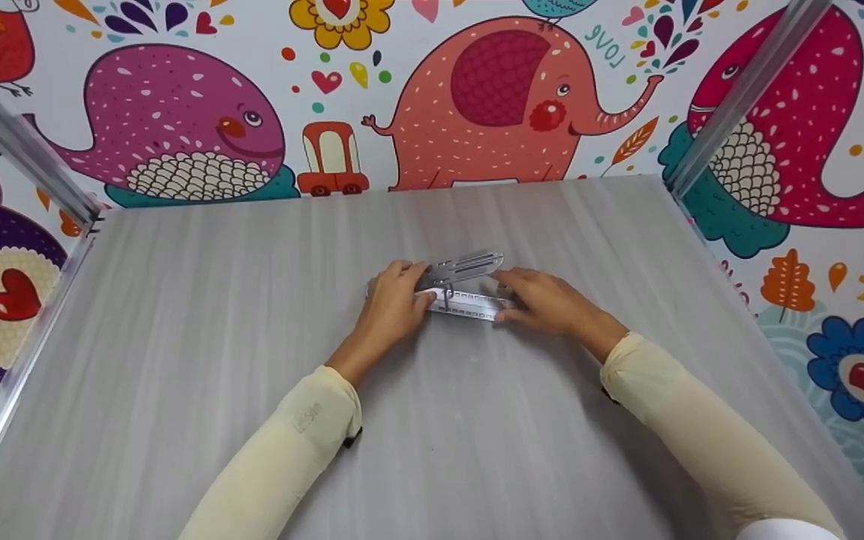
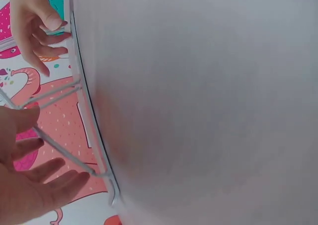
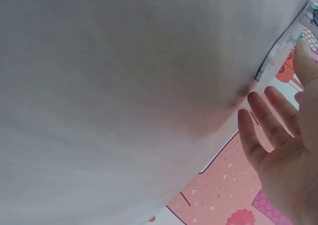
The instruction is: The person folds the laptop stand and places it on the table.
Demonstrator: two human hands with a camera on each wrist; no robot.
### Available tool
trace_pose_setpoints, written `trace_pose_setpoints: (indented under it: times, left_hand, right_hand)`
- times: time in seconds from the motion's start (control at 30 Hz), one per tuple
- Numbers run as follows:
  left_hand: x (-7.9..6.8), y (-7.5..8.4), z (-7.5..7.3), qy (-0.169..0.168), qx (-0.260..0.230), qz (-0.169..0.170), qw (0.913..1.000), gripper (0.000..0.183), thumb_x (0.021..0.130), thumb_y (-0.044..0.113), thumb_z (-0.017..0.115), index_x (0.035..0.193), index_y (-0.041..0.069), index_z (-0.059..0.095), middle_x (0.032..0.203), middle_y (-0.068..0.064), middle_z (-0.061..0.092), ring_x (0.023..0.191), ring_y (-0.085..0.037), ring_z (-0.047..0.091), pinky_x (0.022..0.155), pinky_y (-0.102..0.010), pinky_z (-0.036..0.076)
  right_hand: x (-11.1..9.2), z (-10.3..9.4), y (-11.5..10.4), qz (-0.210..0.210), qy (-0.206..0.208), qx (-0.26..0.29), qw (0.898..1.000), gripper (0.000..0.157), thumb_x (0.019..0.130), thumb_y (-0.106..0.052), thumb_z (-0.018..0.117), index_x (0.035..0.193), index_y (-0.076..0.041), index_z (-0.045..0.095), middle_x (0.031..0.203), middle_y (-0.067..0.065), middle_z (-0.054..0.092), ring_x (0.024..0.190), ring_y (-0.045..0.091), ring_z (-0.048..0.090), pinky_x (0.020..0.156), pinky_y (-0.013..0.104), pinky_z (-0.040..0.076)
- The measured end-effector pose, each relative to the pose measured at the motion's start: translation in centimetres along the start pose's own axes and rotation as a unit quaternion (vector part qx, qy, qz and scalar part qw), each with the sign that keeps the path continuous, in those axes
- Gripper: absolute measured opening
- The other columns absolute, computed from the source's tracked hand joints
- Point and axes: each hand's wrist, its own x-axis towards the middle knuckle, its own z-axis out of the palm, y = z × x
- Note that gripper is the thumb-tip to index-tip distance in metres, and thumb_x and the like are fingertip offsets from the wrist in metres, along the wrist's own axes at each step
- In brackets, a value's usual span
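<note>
A silver folding stand [image 1: 469,304] stands in the middle of the table, its slotted upper plate [image 1: 473,266] tilted up over a notched base. A bent wire bracket [image 1: 448,294] joins the two parts. My left hand [image 1: 394,300] grips the stand's left end, thumb at the base's near edge. At the right end, my right hand [image 1: 552,300] holds the base between thumb and fingertips. In the left wrist view, thin rods [image 2: 62,150] of the stand run past the left fingers. The right fingers [image 3: 266,120] are spread in the right wrist view.
The wood-grain table [image 1: 237,337] extends around the stand on all sides. Behind it rises a wall [image 1: 342,90] printed with cartoon animals. Metal posts [image 1: 747,97] stand at the back corners, and a metal rail [image 1: 19,375] runs along the left edge.
</note>
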Motion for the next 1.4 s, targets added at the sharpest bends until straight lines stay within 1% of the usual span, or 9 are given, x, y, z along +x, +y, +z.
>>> trace_pose_setpoints:
  times: [0.17,0.37,0.57,0.77,0.87,0.97,1.13,1.3,1.4]
  left_hand:
    - [-0.1,0.0,0.7,0.035,-0.020,0.016,0.9990,0.042,0.096,0.011,0.069,0.137,0.004,0.063,0.131,-0.020,0.064,0.122,-0.038,0.063,0.105,-0.049,0.049]
    - [-0.2,0.2,0.9,0.057,-0.034,0.026,0.9974,0.040,0.096,0.004,0.065,0.135,0.001,0.063,0.128,-0.022,0.065,0.121,-0.038,0.063,0.103,-0.048,0.051]
    - [0.1,0.3,1.2,0.060,-0.059,0.023,0.9962,0.040,0.094,0.001,0.065,0.134,-0.001,0.064,0.127,-0.025,0.065,0.120,-0.040,0.063,0.104,-0.049,0.050]
    - [1.0,-0.3,1.2,0.053,-0.069,0.042,0.9953,0.040,0.091,-0.002,0.063,0.131,-0.002,0.066,0.125,-0.024,0.065,0.119,-0.039,0.063,0.104,-0.049,0.050]
    - [1.6,-0.7,1.1,0.044,-0.072,0.054,0.9950,0.042,0.089,-0.002,0.061,0.131,0.000,0.066,0.126,-0.023,0.065,0.119,-0.039,0.062,0.103,-0.050,0.048]
    - [2.4,-1.1,0.9,0.022,-0.079,0.053,0.9952,0.044,0.089,-0.001,0.061,0.132,0.003,0.066,0.129,-0.022,0.064,0.120,-0.039,0.060,0.104,-0.050,0.046]
    - [3.7,-1.6,0.5,-0.039,-0.097,0.034,0.9939,0.045,0.089,-0.002,0.059,0.132,0.009,0.068,0.131,-0.016,0.063,0.124,-0.032,0.058,0.108,-0.046,0.045]
    - [4.7,-2.0,0.3,-0.083,-0.124,0.042,0.9879,0.046,0.088,-0.004,0.058,0.130,0.010,0.069,0.132,-0.014,0.064,0.127,-0.028,0.058,0.112,-0.045,0.044]
    - [5.3,-2.2,0.1,-0.101,-0.139,0.052,0.9838,0.046,0.087,-0.005,0.059,0.129,0.010,0.071,0.133,-0.012,0.066,0.128,-0.027,0.058,0.114,-0.045,0.043]
  right_hand:
    - [0.0,0.2,-0.2,-0.001,-0.017,-0.012,1.000,0.077,0.085,-0.045,0.081,0.149,-0.013,0.052,0.108,0.008,0.070,0.095,0.021,0.061,0.084,0.041,0.055]
    - [0.3,0.5,-0.4,-0.006,-0.012,0.008,1.000,0.071,0.084,-0.035,0.084,0.145,-0.008,0.058,0.102,0.010,0.070,0.091,0.022,0.061,0.083,0.041,0.055]
    - [1.0,0.5,-0.6,0.010,-0.013,0.058,0.998,0.063,0.080,-0.024,0.089,0.135,-0.006,0.066,0.095,0.008,0.073,0.081,0.020,0.061,0.074,0.036,0.053]
    - [1.2,0.5,-1.6,0.022,-0.032,0.048,0.998,0.058,0.076,-0.026,0.091,0.130,-0.014,0.072,0.082,0.003,0.071,0.073,0.017,0.057,0.066,0.030,0.047]
    - [1.0,0.7,-2.6,0.025,-0.027,0.031,0.999,0.057,0.076,-0.028,0.091,0.129,-0.018,0.073,0.071,0.000,0.066,0.066,0.014,0.051,0.060,0.029,0.042]
    - [0.7,0.9,-3.6,0.036,-0.007,0.028,0.999,0.053,0.076,-0.028,0.091,0.125,-0.018,0.075,0.069,-0.001,0.068,0.065,0.012,0.049,0.058,0.030,0.042]
    - [-0.1,1.5,-5.3,0.065,0.017,0.035,0.997,0.047,0.076,-0.031,0.090,0.119,-0.016,0.078,0.090,0.004,0.079,0.070,0.015,0.053,0.063,0.035,0.048]
    - [-0.8,2.1,-7.3,0.094,0.031,0.038,0.994,0.046,0.075,-0.036,0.090,0.116,-0.017,0.079,0.107,0.008,0.079,0.088,0.024,0.072,0.073,0.046,0.057]
    - [-1.1,2.3,-8.5,0.124,0.039,0.042,0.991,0.047,0.074,-0.038,0.090,0.116,-0.018,0.080,0.110,0.010,0.078,0.099,0.030,0.074,0.077,0.050,0.058]
